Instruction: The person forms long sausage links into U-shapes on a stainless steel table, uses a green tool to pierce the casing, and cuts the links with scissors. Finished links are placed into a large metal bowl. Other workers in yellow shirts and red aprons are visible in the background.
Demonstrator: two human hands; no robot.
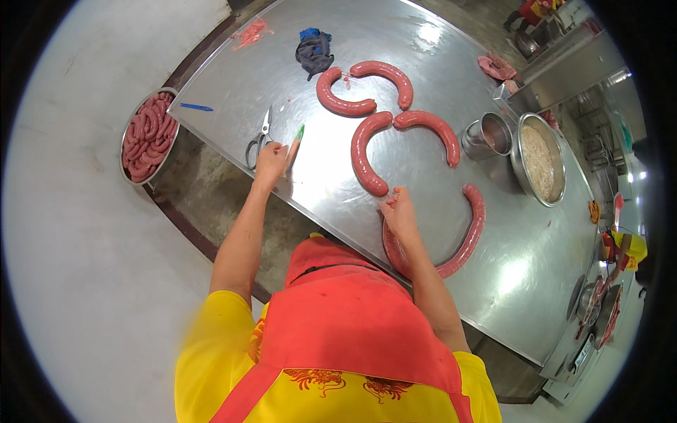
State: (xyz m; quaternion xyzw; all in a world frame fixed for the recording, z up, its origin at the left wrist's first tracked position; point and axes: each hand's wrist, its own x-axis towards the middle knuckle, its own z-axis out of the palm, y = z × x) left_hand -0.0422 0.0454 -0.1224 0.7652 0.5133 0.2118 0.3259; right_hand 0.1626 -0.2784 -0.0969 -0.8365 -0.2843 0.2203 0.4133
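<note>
My left hand (271,166) is closed at the near edge of the metal table, beside black-handled scissors (265,127) with their blades pointing away. Against its fingers is a slim tan stick-like thing with a green tip (300,132); whether the hand grips it, I cannot make out. My right hand (400,217) is closed in a pinch around the end of a long red sausage (462,255), which curves round under my wrist and back up on the right. Just beyond my right hand lies a curved sausage (363,156), with another sausage (434,128) beside it.
Two more sausages (342,106) lie farther back. A dark blue cloth (314,53), red scraps (252,32) and a blue pen-like tool (196,107) are on the table (338,240). A metal pitcher (486,137) and bowl of pale mixture (541,162) stand right. A tub of sausages (149,134) stands left.
</note>
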